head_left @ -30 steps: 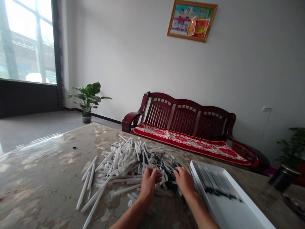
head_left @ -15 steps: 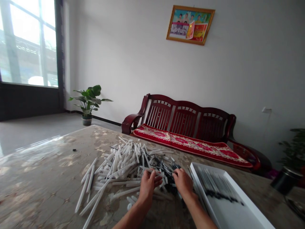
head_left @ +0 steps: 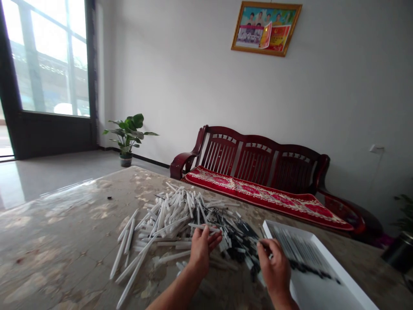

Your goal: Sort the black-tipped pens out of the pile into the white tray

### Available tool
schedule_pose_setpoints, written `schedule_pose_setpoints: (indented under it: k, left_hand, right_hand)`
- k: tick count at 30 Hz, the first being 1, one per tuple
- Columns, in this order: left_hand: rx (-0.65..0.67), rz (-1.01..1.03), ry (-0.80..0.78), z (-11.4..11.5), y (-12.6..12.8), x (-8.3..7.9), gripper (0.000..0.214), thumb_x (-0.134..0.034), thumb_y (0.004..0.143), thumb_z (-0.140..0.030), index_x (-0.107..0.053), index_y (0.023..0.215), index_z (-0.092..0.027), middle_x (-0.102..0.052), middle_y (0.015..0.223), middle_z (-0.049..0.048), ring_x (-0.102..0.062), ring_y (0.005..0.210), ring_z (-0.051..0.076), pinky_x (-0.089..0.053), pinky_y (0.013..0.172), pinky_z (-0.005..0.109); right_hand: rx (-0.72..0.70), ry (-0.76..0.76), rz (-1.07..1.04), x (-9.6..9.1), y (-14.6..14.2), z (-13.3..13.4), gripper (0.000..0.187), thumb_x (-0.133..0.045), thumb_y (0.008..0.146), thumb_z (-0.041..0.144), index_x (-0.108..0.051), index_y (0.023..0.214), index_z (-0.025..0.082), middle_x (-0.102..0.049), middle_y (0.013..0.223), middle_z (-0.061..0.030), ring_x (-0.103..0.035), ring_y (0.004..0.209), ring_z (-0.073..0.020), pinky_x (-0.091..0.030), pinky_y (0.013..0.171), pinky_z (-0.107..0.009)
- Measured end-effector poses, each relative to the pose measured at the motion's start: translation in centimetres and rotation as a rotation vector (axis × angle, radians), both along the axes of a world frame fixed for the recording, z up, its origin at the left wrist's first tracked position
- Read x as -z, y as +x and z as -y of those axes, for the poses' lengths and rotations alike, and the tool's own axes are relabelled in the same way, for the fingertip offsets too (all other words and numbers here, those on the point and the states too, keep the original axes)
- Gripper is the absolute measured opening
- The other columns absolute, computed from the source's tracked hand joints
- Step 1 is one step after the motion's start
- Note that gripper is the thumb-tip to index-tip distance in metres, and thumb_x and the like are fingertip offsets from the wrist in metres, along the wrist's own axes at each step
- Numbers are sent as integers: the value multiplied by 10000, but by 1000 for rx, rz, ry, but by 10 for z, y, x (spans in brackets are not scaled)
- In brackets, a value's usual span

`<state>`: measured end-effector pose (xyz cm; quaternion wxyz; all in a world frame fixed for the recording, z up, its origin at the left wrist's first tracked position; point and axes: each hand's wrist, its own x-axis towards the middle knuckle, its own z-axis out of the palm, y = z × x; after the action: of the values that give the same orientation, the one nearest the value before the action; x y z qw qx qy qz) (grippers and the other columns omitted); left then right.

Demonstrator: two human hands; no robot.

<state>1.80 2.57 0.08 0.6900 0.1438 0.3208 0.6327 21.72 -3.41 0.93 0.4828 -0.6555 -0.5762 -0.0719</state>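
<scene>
My left hand (head_left: 201,252) is closed around a whitish pen barrel (head_left: 194,225), pinched between thumb and fingers and lying almost level. Just beyond it spreads a heap of loose white pen barrels (head_left: 174,213). My right hand (head_left: 275,265) is closed in a pinch beside the left wall of a white shallow box (head_left: 318,297); a thin dark bit shows at its fingertips, too small to name. Between the hands lies a pile of black and clear slim parts (head_left: 234,237). Inside the box, several clear sticks with black ends (head_left: 300,249) lie side by side in a row.
The patterned tabletop (head_left: 74,241) carries all of this, with a small dark bit (head_left: 109,198) at the left. Beyond it stand a red wooden bench (head_left: 254,155) and a potted plant (head_left: 126,133). A black pot (head_left: 400,252) is at the right.
My right hand has moved right and nearer, from the dark pile to the box's edge. My left hand keeps the barrel in nearly the same place. The view has shifted slightly.
</scene>
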Motion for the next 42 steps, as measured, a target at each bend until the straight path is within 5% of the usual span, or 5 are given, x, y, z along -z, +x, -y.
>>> schedule_pose_setpoints:
  k: [7, 16, 42]
  left_hand:
    - [-53, 22, -52, -3, -3, -4, 125, -515, 935, -181, -464, 821, -191, -695, 742, 41, -749, 694, 193, -627, 673, 332]
    - [-6, 4, -53, 4, 0, -9, 104, -498, 939, -142, -484, 838, -167, -700, 747, 61, -747, 690, 196, -625, 633, 309]
    - [-5, 88, -102, 3, 0, -6, 153, -507, 933, -117, -463, 798, -172, -694, 737, 67, -754, 719, 207, -634, 662, 315]
  right_hand:
    - [-118, 47, -289, 9, -3, 4, 251, -557, 793, 449, -624, 751, 210, -633, 737, -31, -589, 708, -200, -474, 668, -283]
    - [-214, 52, -235, 14, -14, 4, 227, -574, 817, 405, -634, 730, 204, -630, 723, -21, -589, 691, -186, -472, 657, -278]
    - [-212, 132, -240, 12, -13, 9, 218, -584, 829, 394, -626, 739, 200, -606, 710, -9, -578, 668, -170, -464, 619, -255]
